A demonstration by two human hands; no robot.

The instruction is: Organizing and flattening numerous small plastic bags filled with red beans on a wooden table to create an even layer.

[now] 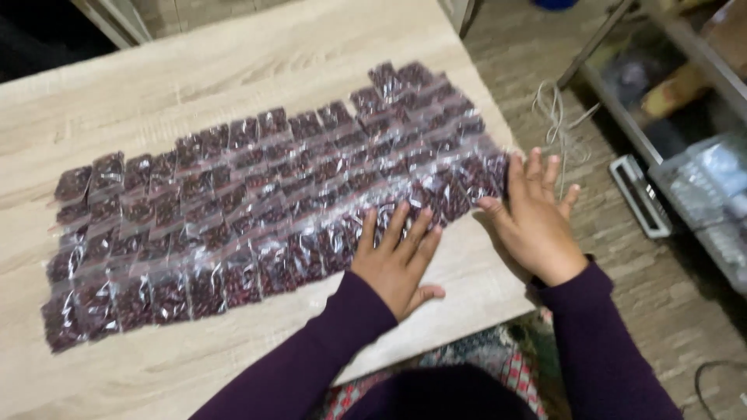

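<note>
Your left hand [398, 260] lay flat, fingers spread, on near row of small clear bags of dark red beans [257, 210]; grip apart, clamping nothing. Your right hand [535, 218] rested open at right edge of worktop [233, 62], fingertips touching last bags; grip apart too. Bags lay in overlapping rows across middle of worktop, reaching right edge. Grey cord [556, 124] lay on floor beyond that edge.

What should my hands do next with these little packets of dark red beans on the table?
Probably nudge the right-end packets inward: both hands, left hand and right hand, lie flat at that end, where the rows look uneven and reach close to the table edge.
</note>
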